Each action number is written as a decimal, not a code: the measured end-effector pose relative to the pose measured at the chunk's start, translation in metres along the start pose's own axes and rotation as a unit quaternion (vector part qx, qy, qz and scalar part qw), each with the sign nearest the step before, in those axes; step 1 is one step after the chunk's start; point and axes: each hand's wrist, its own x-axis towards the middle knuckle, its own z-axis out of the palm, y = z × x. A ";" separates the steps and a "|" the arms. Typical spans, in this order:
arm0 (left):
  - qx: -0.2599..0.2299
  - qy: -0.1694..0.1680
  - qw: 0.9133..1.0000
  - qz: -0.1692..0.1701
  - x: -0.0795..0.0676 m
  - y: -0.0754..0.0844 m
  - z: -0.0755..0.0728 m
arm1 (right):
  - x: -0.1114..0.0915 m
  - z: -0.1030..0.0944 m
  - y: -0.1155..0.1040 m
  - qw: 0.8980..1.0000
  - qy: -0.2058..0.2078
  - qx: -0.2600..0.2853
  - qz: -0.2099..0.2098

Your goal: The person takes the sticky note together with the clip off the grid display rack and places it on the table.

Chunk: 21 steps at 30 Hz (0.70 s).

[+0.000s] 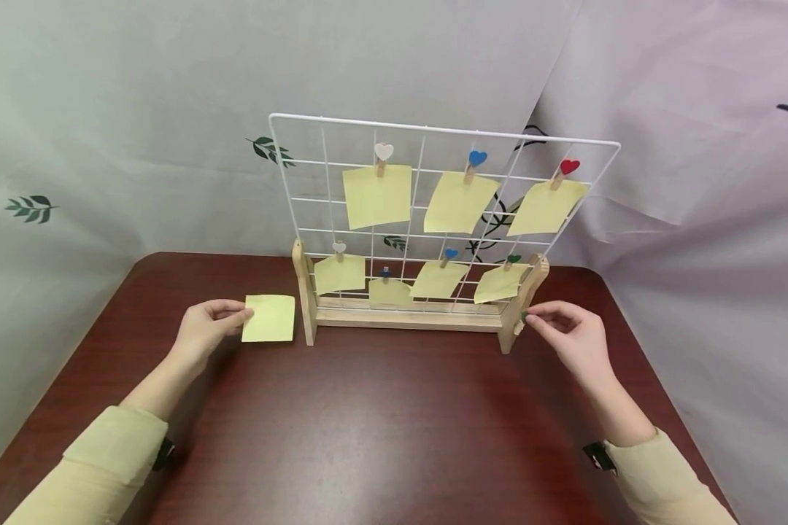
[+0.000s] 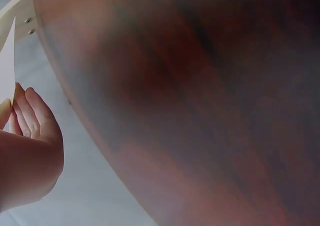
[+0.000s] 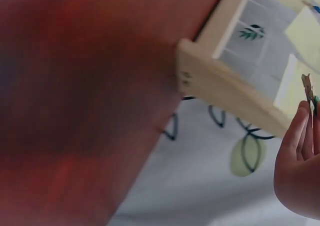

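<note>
At the left of the head view, my left hand pinches a square yellow paper note by its left edge, beside the rack's left leg. The left wrist view catches that note almost edge-on between thumb and fingers. Beside the right leg, my right hand pinches a small wooden clothespin between thumb and fingertips. In the right wrist view the clothespin points away from the fingers, with a bit of green on it. Between the hands stands a white wire grid on a wooden stand.
Yellow notes hang on the grid in two rows, including an upper-left note and a lower-right note. Small pegs, most heart-topped, such as a red heart peg, hold them. The dark red table meets a pale cloth backdrop.
</note>
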 end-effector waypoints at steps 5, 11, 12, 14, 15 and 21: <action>0.007 -0.003 1.000 -0.007 0.000 -0.004 0.005 | -0.009 -0.008 0.020 0.999 -0.013 -0.025 0.025; 0.008 -0.004 1.000 -0.016 0.000 -0.007 0.004 | -0.010 -0.016 0.045 0.994 -0.041 -0.081 0.055; 0.009 -0.005 1.000 -0.017 0.000 -0.008 0.004 | -0.009 -0.017 0.049 0.993 -0.047 -0.089 0.058; 0.011 -0.005 1.000 -0.018 0.002 -0.010 0.003 | -0.007 -0.019 0.055 0.991 -0.060 -0.106 0.060; 0.013 -0.005 1.000 -0.018 0.002 -0.011 0.003 | -0.006 -0.020 0.057 0.990 -0.066 -0.113 0.059; 0.052 -0.010 0.999 -0.006 0.003 -0.011 0.001 | 0.003 -0.021 0.069 0.983 -0.105 -0.136 0.059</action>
